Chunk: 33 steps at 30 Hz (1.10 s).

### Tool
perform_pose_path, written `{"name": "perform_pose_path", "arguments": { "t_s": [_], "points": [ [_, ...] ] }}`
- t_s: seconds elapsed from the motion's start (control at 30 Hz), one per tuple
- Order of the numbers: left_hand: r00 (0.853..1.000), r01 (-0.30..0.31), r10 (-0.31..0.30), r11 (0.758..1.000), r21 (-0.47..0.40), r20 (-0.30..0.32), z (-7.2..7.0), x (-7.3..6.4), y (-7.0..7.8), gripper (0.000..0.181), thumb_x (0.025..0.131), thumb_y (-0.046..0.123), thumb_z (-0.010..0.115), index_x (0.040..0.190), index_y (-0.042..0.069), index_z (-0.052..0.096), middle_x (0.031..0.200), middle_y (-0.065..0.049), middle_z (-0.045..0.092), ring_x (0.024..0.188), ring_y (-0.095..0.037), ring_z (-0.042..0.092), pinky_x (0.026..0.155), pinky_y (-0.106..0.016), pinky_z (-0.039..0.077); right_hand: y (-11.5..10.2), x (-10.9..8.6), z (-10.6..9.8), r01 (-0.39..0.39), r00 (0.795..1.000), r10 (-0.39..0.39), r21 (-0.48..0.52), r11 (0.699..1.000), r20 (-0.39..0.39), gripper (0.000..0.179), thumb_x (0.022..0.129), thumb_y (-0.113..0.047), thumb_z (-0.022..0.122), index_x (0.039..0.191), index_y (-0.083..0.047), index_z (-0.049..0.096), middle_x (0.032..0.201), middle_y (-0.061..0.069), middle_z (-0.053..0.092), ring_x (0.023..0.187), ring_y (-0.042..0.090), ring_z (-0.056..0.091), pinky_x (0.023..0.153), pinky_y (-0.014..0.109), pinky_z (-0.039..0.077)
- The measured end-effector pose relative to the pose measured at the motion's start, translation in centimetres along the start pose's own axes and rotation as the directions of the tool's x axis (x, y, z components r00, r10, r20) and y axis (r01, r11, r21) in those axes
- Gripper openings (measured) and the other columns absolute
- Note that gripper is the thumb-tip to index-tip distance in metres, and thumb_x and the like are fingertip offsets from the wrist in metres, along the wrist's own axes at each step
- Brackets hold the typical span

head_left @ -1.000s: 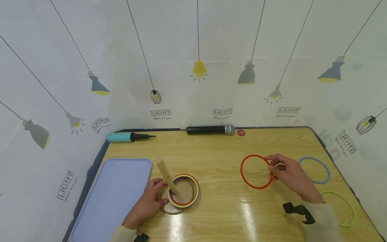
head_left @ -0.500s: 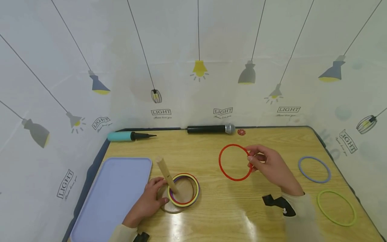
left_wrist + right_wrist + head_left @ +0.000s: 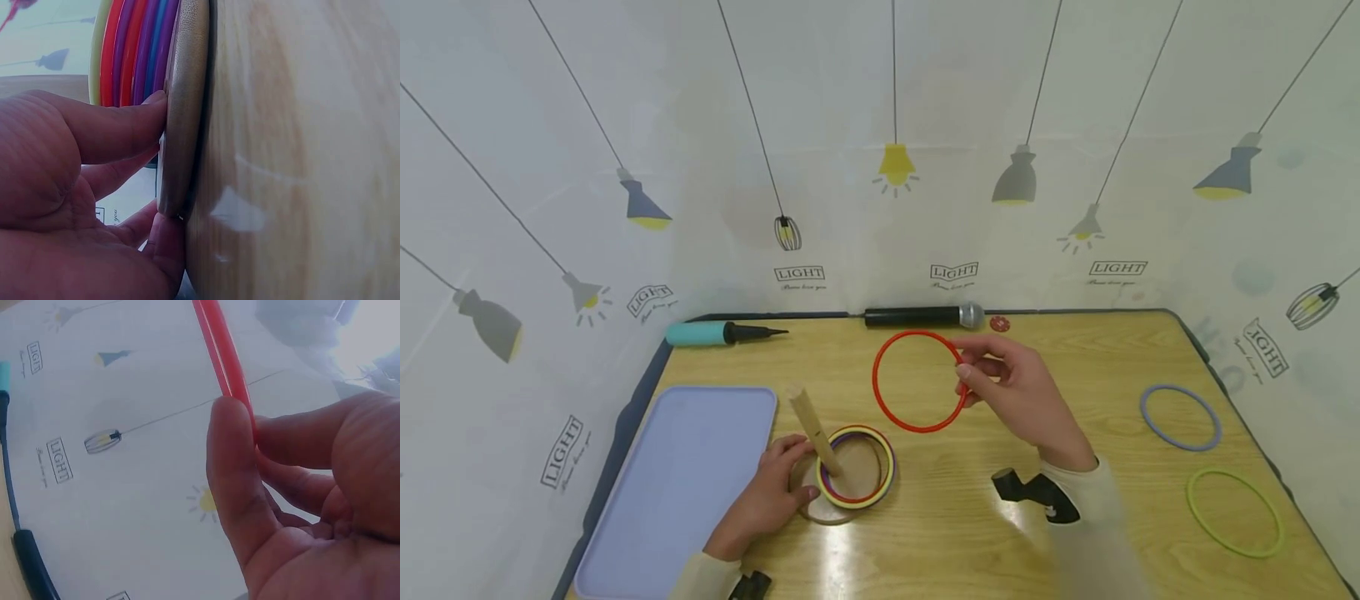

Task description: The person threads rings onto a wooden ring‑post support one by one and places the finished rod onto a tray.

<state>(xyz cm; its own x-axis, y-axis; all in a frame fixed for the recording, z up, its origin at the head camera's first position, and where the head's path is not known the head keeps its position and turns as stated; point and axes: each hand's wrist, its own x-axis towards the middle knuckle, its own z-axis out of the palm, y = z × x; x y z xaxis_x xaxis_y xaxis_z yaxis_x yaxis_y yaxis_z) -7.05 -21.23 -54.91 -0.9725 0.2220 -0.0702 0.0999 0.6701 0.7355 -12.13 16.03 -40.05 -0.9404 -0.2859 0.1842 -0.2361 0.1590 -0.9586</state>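
Observation:
A red ring [image 3: 877, 379] is pinched at its right side between the thumb and fingers of my right hand [image 3: 1026, 396], raised over the table. To its lower left stands a wooden peg [image 3: 811, 427] on a round wooden base [image 3: 181, 112]. Several stacked rings [image 3: 887, 487], yellow on top with red, purple and blue below, lie around the peg, off-centre to the right. My left hand [image 3: 767, 496] grips the base's edge, its thumb close to the ring stack in the left wrist view. The far side of the base is hidden under the rings.
A blue ring [image 3: 1180, 446] and a green ring [image 3: 1235, 552] lie at the right. A lavender tray [image 3: 673, 483] is on the left. Along the back edge lie a teal hand pump [image 3: 700, 334], a black microphone [image 3: 913, 317] and a red chip [image 3: 999, 324].
My right hand has carried the red ring leftward and upward, away from the blue and green rings toward the peg. The left hand keeps its place on the base.

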Motion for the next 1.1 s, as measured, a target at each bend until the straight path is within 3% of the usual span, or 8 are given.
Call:
{"name": "perform_pose_path", "arguments": {
  "t_s": [0.3, 0.5, 0.7, 0.93, 1.1],
  "points": [
    [1.000, 0.006, -0.007, 1.000, 0.007, 0.011, 0.0, 0.2, -0.2, 0.061, 0.087, 0.005, 0.083, 0.144, 0.008, 0.063, 0.154, -0.017, 0.049, 0.145, -0.045, 0.038, 0.118, -0.062, 0.034, -2.6, 1.6, 4.4, 0.044, 0.998, -0.052, 0.159, 0.986, 0.043, 0.032, 0.103, -0.004, 0.066, 0.134, -0.001, 0.066, 0.100, 0.011, 0.061, 0.078, 0.014, 0.072, 0.071, 0.037, 0.065],
    [1.000, 0.001, -0.001, 1.000, 0.010, 0.024, -0.1, 0.2, -0.2, 0.060, 0.088, 0.008, 0.083, 0.144, 0.011, 0.063, 0.152, -0.017, 0.049, 0.145, -0.044, 0.037, 0.118, -0.063, 0.034, -3.3, 2.4, 7.4, 0.017, 0.994, -0.036, 0.186, 0.982, 0.102, 0.033, 0.103, -0.003, 0.065, 0.135, 0.000, 0.065, 0.102, 0.012, 0.061, 0.080, 0.012, 0.071, 0.071, 0.038, 0.065],
    [1.000, 0.004, -0.005, 1.000, 0.024, 0.031, -0.2, 0.2, -0.4, 0.057, 0.088, 0.009, 0.083, 0.142, 0.015, 0.065, 0.151, -0.014, 0.050, 0.146, -0.045, 0.036, 0.118, -0.064, 0.034, -2.0, 2.7, 9.3, -0.040, 0.988, 0.010, 0.187, 0.982, 0.155, 0.032, 0.103, -0.004, 0.066, 0.135, -0.002, 0.066, 0.101, 0.011, 0.061, 0.079, 0.014, 0.070, 0.071, 0.048, 0.065],
    [0.999, 0.002, -0.002, 1.000, -0.004, 0.041, -0.5, 0.1, -0.1, 0.059, 0.088, 0.006, 0.082, 0.144, 0.015, 0.063, 0.155, -0.018, 0.046, 0.148, -0.048, 0.032, 0.118, -0.069, 0.030, -0.1, 2.3, 10.5, -0.099, 0.980, 0.061, 0.196, 0.976, 0.191, 0.030, 0.102, -0.005, 0.067, 0.132, -0.003, 0.068, 0.098, 0.012, 0.063, 0.079, 0.020, 0.068, 0.066, 0.037, 0.064],
    [0.999, -0.003, 0.004, 1.000, -0.005, 0.052, -0.4, 0.1, -0.2, 0.064, 0.087, 0.006, 0.083, 0.146, 0.016, 0.061, 0.155, -0.018, 0.046, 0.147, -0.049, 0.032, 0.117, -0.070, 0.031, 1.9, 1.7, 10.8, -0.147, 0.970, 0.113, 0.150, 0.978, 0.216, 0.029, 0.103, -0.007, 0.067, 0.132, -0.002, 0.068, 0.098, 0.012, 0.065, 0.083, 0.024, 0.066, 0.069, 0.044, 0.065]
  ]
}}
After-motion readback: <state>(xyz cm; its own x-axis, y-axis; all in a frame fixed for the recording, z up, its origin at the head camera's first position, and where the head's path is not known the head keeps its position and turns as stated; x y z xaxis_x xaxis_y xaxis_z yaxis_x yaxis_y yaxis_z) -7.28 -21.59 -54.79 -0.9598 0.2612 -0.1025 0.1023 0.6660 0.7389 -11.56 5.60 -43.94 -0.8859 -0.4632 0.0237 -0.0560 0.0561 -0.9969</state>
